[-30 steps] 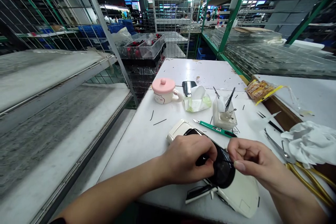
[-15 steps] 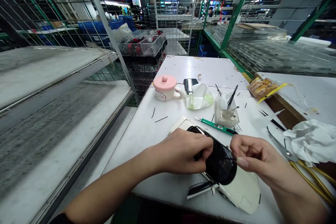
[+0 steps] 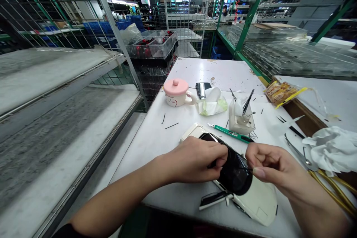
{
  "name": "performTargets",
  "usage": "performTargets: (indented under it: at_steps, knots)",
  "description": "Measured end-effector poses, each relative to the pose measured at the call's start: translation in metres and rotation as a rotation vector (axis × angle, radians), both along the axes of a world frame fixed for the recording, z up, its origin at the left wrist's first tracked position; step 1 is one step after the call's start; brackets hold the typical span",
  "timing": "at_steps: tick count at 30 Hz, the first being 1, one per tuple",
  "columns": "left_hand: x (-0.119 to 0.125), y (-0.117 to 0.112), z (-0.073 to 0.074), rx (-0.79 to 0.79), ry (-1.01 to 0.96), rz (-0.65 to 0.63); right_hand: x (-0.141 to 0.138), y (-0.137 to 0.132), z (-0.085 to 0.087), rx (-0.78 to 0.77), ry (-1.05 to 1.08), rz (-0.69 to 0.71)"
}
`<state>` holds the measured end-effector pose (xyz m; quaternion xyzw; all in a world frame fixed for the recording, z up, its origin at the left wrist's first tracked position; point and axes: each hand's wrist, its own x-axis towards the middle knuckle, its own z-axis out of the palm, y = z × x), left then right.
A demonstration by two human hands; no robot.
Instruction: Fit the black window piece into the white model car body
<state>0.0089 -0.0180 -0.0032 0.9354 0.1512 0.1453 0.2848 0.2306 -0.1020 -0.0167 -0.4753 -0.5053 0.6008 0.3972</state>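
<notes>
A white model car [image 3: 263, 202] with a glossy black roof and windscreen [image 3: 237, 178] lies on the white table, one door [image 3: 213, 199] swung open toward me. My left hand [image 3: 205, 160] is over the car's roof, its fingers curled closed; what they hold, if anything, is hidden. On the other side, my right hand [image 3: 272, 165] pinches a thin black strip [image 3: 247, 169] between thumb and forefinger, just above the black surface. The strip's far end is hard to make out against the black. Behind the car lies a green craft knife [image 3: 231, 133].
A pink-lidded mug [image 3: 176, 93], a phone [image 3: 203, 88], a tissue pack [image 3: 213, 104] and a clear box of small tools [image 3: 242, 121] stand behind the car. To the right are yellow-handled scissors [image 3: 330, 186], crumpled white tissue [image 3: 331, 148] and a snack packet [image 3: 284, 93]. Several black strip scraps lie about.
Both hands and the car keep nearly the same pose. The whole view has shifted very slightly; nothing has visibly been taken up or let go.
</notes>
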Motion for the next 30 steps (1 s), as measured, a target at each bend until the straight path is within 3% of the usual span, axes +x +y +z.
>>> performTargets:
  at_steps: [17,30]
  knots:
    - [-0.009,0.003,0.022,-0.019,0.277,0.024,0.011,0.001,-0.018,0.081,0.076,0.208]
    - [-0.002,-0.003,0.015,0.07,0.255,-0.011,0.013,0.0,-0.019,0.098,0.077,0.241]
